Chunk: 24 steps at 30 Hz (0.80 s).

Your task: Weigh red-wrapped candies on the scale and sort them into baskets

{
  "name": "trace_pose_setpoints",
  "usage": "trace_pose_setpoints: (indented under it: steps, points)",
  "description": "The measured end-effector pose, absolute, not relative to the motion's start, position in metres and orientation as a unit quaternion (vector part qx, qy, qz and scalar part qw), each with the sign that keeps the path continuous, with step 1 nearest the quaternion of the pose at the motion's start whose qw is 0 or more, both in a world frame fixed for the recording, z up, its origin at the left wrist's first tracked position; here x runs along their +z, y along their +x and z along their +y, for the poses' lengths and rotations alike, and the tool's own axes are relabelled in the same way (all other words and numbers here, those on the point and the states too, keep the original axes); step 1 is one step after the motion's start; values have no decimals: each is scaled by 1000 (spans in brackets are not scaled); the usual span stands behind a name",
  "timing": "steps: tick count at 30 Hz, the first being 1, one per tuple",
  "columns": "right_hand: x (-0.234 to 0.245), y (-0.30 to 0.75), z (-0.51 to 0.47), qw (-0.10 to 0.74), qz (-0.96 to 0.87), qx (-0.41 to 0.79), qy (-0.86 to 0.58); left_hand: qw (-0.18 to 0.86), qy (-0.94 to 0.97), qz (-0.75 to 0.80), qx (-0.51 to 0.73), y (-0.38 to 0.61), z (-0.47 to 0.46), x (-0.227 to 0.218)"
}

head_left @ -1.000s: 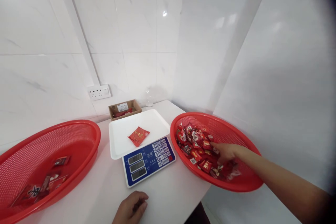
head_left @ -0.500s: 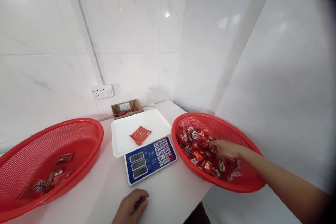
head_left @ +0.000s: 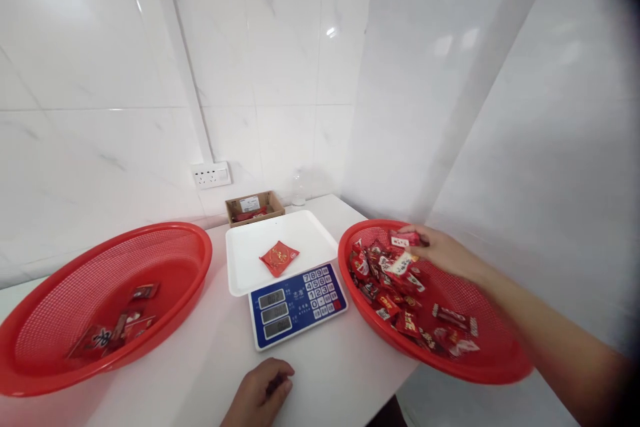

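My right hand (head_left: 437,250) is closed on a small wrapped candy (head_left: 404,239) with a pink-red and white wrapper, at the upper part of the right red basket (head_left: 510,347). Below my fingers lies a heap of red-wrapped candies (head_left: 387,273), with a cream-labelled packet (head_left: 401,263) on top. My left hand (head_left: 263,390) rests on the white table in front of the scale (head_left: 300,307), its fingers loosely curled in and nothing visible in them. On the scale's white tray (head_left: 245,260) lies one red diamond-shaped packet (head_left: 279,257) with gold print.
A left red basket (head_left: 195,273) holds several wrapped pieces (head_left: 133,320). Behind the scale stand a cardboard box (head_left: 255,207) with red packets and a clear plastic container (head_left: 299,188). Tiled walls close in the back and right; a socket (head_left: 211,175) is on the back wall.
My right hand has risen out of the candy heap toward the basket's back rim with a wrapped candy in it. The view has shifted slightly; my left hand stays on the table.
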State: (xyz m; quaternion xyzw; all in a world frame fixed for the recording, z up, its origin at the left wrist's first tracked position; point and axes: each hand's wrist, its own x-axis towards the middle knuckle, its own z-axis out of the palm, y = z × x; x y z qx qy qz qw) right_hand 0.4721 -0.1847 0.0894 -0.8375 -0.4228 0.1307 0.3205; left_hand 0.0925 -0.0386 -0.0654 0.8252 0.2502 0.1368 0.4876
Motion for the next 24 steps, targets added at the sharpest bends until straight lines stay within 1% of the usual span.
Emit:
trace_pose_setpoints:
  steps: [5, 8, 17, 21, 24]
  points:
    - [111, 430, -135, 461, -410, 172, -768, 477, 832, 263, 107, 91, -41, -54]
    - [109, 401, -101, 500, -422, 208, -728, 477, 829, 271, 111, 90, -44, -49]
    - [79, 339, -5, 492, -465, 270, -685, 474, 827, 279, 113, 87, -46, -48]
    - [65, 322, 26, 470, -467, 252, -705, 482, 822, 279, 118, 86, -46, -48]
    - [58, 314, 37, 433, -480, 220, -731, 487, 820, 278, 116, 86, -47, -48]
